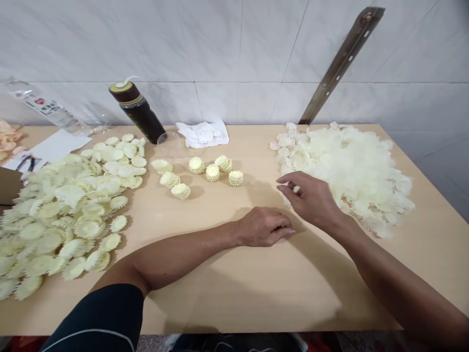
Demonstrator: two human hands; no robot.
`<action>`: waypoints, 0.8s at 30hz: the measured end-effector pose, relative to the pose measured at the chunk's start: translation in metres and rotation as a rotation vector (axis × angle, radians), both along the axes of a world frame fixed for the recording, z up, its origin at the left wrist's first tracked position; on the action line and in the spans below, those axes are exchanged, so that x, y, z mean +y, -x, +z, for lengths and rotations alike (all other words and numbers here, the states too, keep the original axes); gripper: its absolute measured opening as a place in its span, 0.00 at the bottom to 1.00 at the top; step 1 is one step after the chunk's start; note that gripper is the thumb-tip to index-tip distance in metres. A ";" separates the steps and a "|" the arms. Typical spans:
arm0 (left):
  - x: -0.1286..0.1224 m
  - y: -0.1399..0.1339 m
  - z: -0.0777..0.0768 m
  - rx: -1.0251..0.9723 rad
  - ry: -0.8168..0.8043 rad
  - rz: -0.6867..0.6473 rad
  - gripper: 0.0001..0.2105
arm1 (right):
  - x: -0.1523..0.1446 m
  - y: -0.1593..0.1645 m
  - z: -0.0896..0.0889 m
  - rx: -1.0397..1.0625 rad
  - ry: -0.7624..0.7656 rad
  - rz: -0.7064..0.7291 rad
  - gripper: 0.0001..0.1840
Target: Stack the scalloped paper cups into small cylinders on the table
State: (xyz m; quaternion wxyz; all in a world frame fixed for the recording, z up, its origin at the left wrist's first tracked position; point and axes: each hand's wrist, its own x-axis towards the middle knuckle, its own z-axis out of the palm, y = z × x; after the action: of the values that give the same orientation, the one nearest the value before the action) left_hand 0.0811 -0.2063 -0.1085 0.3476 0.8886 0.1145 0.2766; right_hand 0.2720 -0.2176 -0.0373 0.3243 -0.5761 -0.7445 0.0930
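My left hand rests low over the middle of the table, its fingers curled into a pinch. Whatever they may hold is hidden. Just beyond it to the right, my right hand hovers at the near left edge of a loose pile of thin, pale yellow artificial petals. Thumb and forefinger of that hand are drawn close together. A small pale patch shows in the gap between its fingers, but I cannot tell whether it is held. Several small beaded yellow flower centres stand in a loose group to the left of both hands.
A large heap of pale yellow toothed discs covers the table's left side. Along the wall are a dark drinking bottle, a clear round lid, white tissue and a leaning metal bar. A plastic bottle lies back left.
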 end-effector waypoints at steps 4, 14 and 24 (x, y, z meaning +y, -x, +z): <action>0.000 0.000 -0.003 0.005 -0.017 -0.004 0.13 | 0.045 0.041 -0.017 0.020 0.029 0.180 0.13; 0.001 0.001 -0.003 0.011 0.015 -0.039 0.11 | 0.086 0.075 -0.021 -0.013 0.234 0.321 0.21; 0.003 0.001 0.001 0.005 0.057 -0.078 0.12 | 0.070 0.079 -0.006 0.095 0.351 0.402 0.22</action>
State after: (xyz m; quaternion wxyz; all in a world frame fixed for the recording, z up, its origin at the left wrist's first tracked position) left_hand 0.0804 -0.2035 -0.1079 0.3833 0.8827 0.0883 0.2573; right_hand 0.1925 -0.1474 -0.0430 0.2291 -0.4591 -0.8003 0.3103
